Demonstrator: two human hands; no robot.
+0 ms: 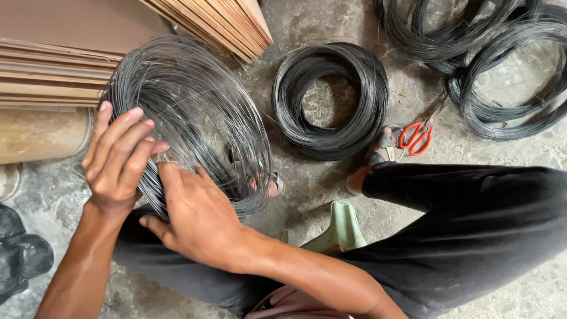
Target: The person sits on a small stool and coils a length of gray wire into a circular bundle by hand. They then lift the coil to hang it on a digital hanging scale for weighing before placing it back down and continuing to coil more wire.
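Observation:
A large loose coil of thin dark wire (195,106) stands tilted in front of me, resting near my knee. My left hand (118,159) wraps over its near left rim, fingers spread across the strands. My right hand (198,215) pinches the same rim from below, right beside the left hand. A tighter, flat coil of dark wire (331,100) lies on the concrete floor to the right, apart from both hands.
Stacked plywood sheets (53,65) fill the upper left and lean at top centre (224,23). More wire coils (496,65) lie top right. Red-handled scissors (416,137) rest by my foot. My black-trousered legs (472,224) cross the lower frame; a green stool (339,230) sits beneath.

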